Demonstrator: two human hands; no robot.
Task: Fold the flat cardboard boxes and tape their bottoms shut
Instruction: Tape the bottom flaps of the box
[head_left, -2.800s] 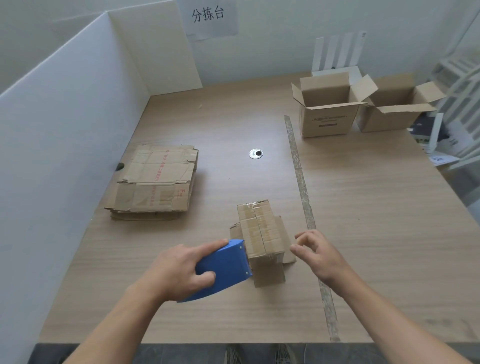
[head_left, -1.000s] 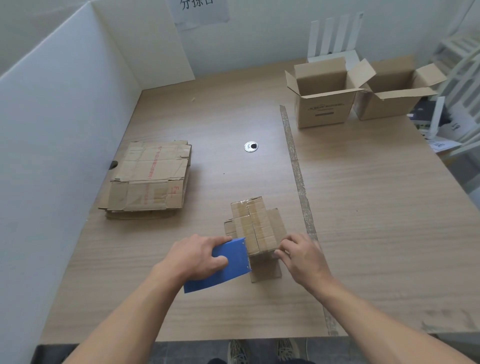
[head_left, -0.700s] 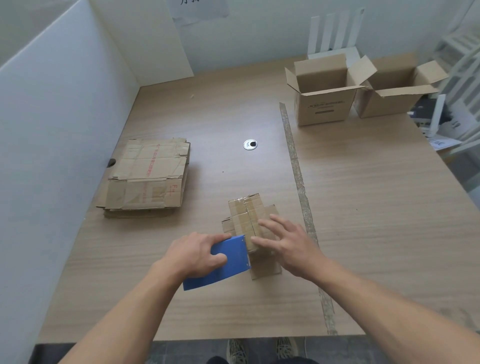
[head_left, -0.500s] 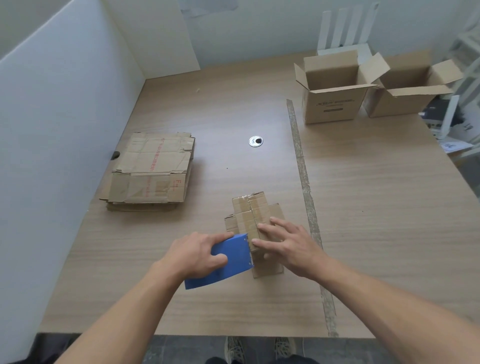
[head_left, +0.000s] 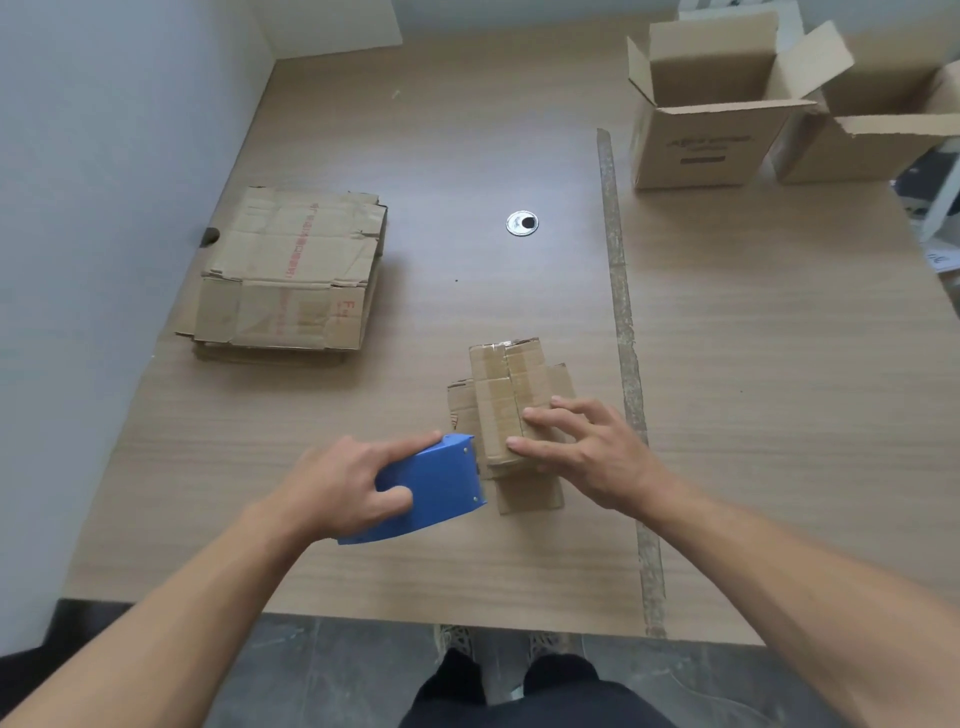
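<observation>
At table's (head_left: 779, 364) near edge, box (head_left: 506, 384) lengthwise front-to-back, right fingers (head_left: 545, 418) flat atop, left fingers (head_left: 405, 448) around blue tape dispenser (head_left: 441, 493)

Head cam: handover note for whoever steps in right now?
Left hand grips the blue tape dispenser, its front edge at the small box.
Right hand presses flat on that box's upturned bottom, which shows tape.
A folded box and a second box stand open at the far right.
Left: probably check this seam, then fold and tape the flat stack by the left wall.
</observation>
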